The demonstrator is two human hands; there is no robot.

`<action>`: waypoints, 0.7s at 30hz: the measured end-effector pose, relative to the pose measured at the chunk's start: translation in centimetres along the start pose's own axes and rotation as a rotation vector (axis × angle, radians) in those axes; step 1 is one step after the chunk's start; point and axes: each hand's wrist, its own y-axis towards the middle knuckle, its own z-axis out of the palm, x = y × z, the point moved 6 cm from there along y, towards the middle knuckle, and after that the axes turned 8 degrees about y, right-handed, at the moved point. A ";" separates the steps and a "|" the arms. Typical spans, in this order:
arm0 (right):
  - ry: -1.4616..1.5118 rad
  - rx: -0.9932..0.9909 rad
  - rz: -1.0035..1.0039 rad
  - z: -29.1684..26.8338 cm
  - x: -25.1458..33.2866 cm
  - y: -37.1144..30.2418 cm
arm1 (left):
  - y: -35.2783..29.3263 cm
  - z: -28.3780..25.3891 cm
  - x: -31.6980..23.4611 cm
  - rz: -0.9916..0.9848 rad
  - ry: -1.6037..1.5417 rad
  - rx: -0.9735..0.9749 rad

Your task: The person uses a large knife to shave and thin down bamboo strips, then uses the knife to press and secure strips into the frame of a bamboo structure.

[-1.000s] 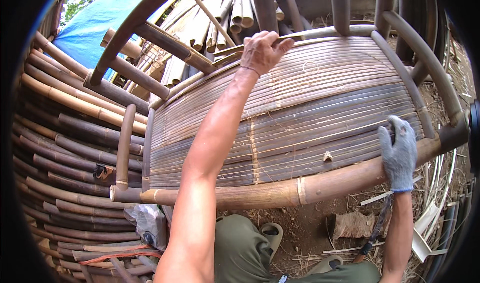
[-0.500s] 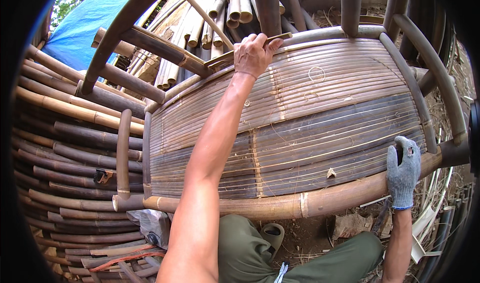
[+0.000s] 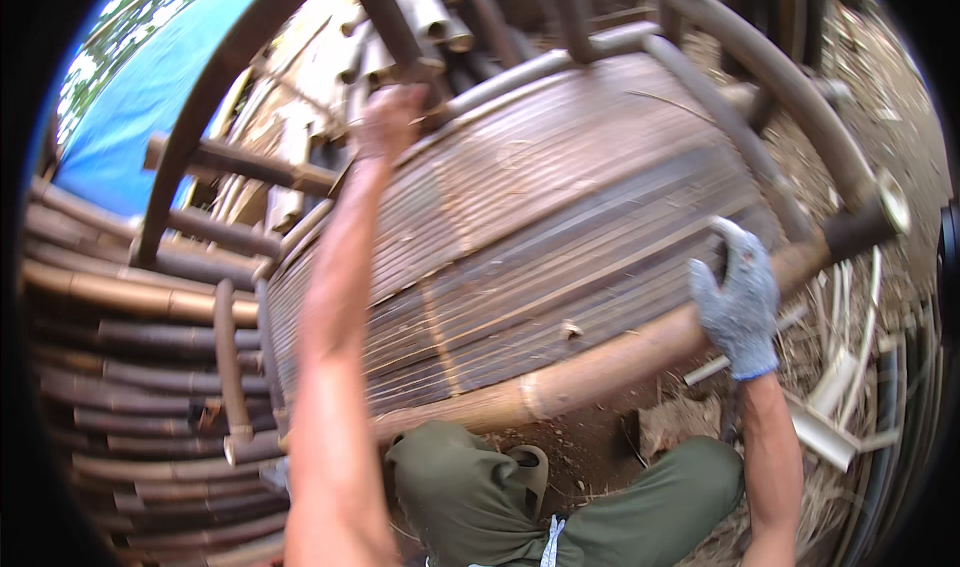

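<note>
A bamboo bench [image 3: 560,222] with a slatted seat and round pole frame stands before me at a slant. My left hand [image 3: 388,122], bare and smeared by motion, is at the seat's back edge beside an upright bamboo post [image 3: 385,17]. Its fingers are too blurred to show what they hold, if anything. My right hand [image 3: 740,297], in a grey knit glove, rests against the thick front rail [image 3: 610,357] near its right end. The thumb and fingers are apart with a gap between them. A small pale chip [image 3: 570,329] lies on the seat.
Dark bamboo poles [image 3: 150,377] are stacked along the left. More cut poles [image 3: 425,12] lie behind the bench, near a blue tarp [image 3: 150,107]. Pale split strips and offcuts [image 3: 830,397] litter the ground at right. A block [image 3: 680,422] sits by my knees.
My left hand has moved left along the back edge; the thin bamboo strip it held is no longer clearly visible. The bench's right end has swung away from me, my gloved hand still on the rail.
</note>
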 end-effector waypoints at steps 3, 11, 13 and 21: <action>0.324 0.003 0.170 -3.6 -1.8 0.2 | 3.6 -6.2 -7.6 0.102 -0.436 -0.141; -0.126 -0.308 0.411 -14.0 -9.4 -20.4 | 0.2 -24.2 -28.8 -0.001 -1.682 0.228; -0.385 -0.038 0.841 -14.6 -13.3 -31.7 | -2.8 -24.8 -33.2 0.004 -1.749 0.305; -0.134 0.183 1.200 -10.1 -15.1 -46.0 | -18.1 -23.6 -45.3 0.055 -1.527 0.679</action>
